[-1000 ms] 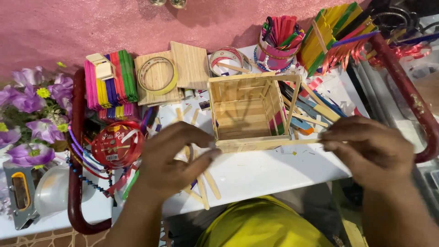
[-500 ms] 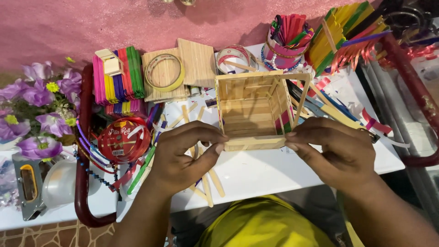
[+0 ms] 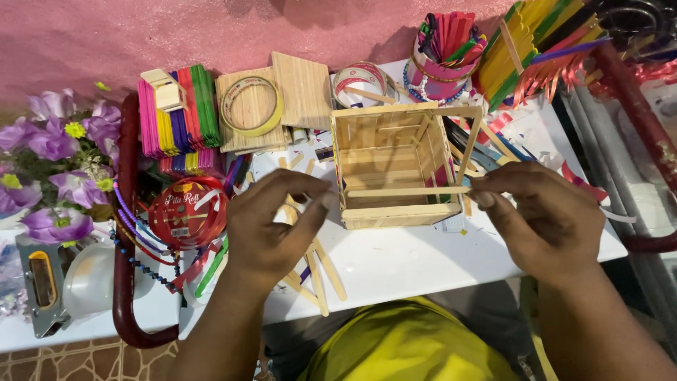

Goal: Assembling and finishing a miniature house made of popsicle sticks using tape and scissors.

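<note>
An open box built of plain wooden craft sticks (image 3: 395,166) stands on the white table (image 3: 423,257) in front of me. A single plain stick (image 3: 409,190) lies across its near top edge. My left hand (image 3: 271,226) pinches the stick's left end at the box's left corner. My right hand (image 3: 539,215) pinches the right end at the right corner. Loose plain sticks (image 3: 321,271) lie on the table under my left hand.
Coloured craft sticks (image 3: 180,116), a wooden panel with a tape ring (image 3: 250,106), a cup of coloured sticks (image 3: 448,56) and more sticks (image 3: 525,42) sit behind. A red ribbon roll (image 3: 187,212), purple flowers (image 3: 53,166), a stapler (image 3: 42,282) and dark red chair arms (image 3: 127,268) lie left.
The box now stands farther from me and my hands have spread to its two front corners, holding one stick across the top edge instead of gripping the front wall.
</note>
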